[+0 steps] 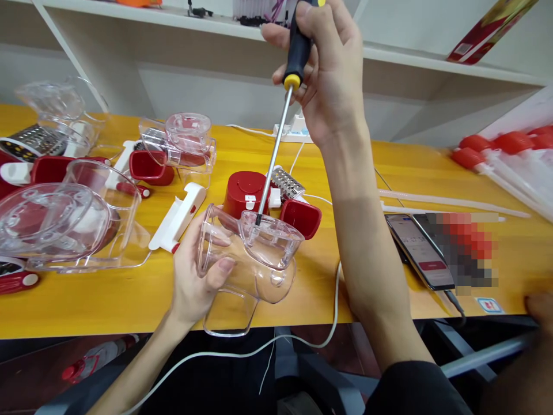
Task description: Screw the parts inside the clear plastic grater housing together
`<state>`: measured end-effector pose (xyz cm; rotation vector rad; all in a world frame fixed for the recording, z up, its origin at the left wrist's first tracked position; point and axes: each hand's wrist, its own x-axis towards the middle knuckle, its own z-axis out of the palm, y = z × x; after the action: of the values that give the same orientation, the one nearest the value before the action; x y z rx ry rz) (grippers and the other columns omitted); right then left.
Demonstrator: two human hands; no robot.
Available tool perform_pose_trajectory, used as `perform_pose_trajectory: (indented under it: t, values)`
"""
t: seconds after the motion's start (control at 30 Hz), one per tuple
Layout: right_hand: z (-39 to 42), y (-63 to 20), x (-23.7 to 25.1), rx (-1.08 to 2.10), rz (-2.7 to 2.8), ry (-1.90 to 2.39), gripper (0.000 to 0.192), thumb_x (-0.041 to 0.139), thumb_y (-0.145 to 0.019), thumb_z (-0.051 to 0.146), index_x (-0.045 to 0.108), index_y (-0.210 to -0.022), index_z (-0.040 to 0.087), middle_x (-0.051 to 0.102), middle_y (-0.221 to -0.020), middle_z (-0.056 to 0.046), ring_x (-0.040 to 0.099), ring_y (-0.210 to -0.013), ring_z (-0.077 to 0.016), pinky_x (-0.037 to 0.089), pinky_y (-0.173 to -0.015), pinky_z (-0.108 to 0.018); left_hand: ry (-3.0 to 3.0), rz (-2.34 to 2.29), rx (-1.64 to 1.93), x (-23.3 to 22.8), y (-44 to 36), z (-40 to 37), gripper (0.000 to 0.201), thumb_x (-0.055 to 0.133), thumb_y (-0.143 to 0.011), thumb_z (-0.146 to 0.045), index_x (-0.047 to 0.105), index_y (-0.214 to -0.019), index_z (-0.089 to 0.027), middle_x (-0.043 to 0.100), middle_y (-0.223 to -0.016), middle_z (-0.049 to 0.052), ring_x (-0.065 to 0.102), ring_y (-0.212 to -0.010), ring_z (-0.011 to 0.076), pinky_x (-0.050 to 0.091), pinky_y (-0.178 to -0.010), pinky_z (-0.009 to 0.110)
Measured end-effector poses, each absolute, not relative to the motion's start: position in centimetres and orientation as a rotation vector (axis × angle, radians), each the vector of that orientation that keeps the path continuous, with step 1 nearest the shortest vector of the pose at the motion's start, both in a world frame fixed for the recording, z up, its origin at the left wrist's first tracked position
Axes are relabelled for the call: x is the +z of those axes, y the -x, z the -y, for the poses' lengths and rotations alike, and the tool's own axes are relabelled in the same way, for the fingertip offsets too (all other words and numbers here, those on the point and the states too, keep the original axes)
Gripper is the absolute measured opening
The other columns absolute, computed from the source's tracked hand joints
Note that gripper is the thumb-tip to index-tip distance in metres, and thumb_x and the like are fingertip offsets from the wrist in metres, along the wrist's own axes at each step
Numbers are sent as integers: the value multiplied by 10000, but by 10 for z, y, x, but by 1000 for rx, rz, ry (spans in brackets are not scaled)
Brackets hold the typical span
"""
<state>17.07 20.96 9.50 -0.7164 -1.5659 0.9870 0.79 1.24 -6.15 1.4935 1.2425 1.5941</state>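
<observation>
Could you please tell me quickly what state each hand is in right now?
Left hand: closed, holding the clear plastic housing.
Right hand: closed, holding the screwdriver by its handle, tip pointing down.

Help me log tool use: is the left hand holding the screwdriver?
No, the right hand holds the screwdriver, while the left hand holds the clear plastic housing.
</observation>
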Motion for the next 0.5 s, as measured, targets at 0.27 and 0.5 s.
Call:
perform_pose_trajectory:
  t: [0.27, 0.5]
  values:
    - [-208, -172, 99, 991, 1543, 735, 383, 454, -942, 415, 401, -1272, 228, 620, -1137, 51, 656, -774, -9, 399, -497, -79, -1395, -1199, 1601, -62, -7, -13, 691, 669, -796, -666, 597, -1337, -241, 641, -1144, 101, 632, -850, 214, 629, -556, 301]
    - [-204, -172, 100, 1005, 1554, 764, 363, 433, -959, 397, 402, -1272, 216, 608, -1182, 62, 664, -813, -21, 473, -514, -93, -1355, -1145, 1638, -60, -7, -13, 672, 726, -772, -621, 612, -1332, -268, 632, -1185, 86, 619, -842, 193, 617, -506, 260]
